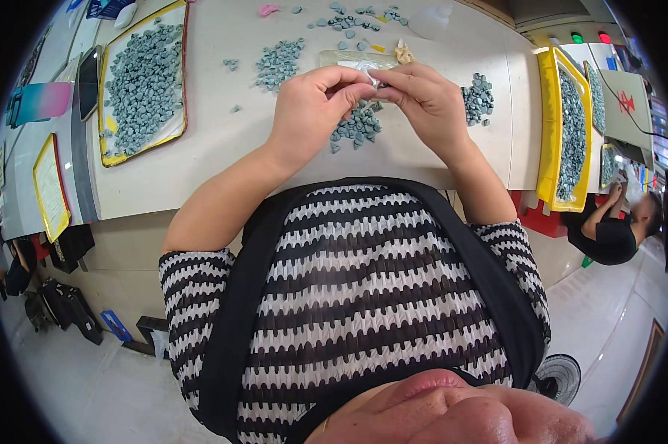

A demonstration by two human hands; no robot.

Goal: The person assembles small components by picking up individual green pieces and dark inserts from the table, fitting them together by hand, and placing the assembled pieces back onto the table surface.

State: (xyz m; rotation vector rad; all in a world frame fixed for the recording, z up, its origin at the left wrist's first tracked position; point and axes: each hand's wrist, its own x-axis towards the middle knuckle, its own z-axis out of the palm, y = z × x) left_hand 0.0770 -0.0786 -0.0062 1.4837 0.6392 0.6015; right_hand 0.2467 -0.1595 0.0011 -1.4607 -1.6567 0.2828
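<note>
My left hand (311, 107) and my right hand (426, 100) meet over the table, thumbs and forefingers pinched together. Whatever lies between the fingertips is mostly covered; a bit of white and a small dark spot show there. Just below the fingertips is a heap of small grey-green pieces (360, 127), like rounded pebbles. Behind the hands lies a flat, pale, see-through pad (334, 58), partly hidden. Another pile of such pieces (278, 63) lies left of my left hand, and a smaller pile (478, 100) lies right of my right hand.
A yellow-rimmed tray (184, 111) full of pieces stands left, beside a phone (89, 81). A yellow bin (548, 133) of pieces stands at the right edge. More pieces (348, 22) and a whitish translucent bottle (431, 21) are at the back. A person (608, 229) sits far right.
</note>
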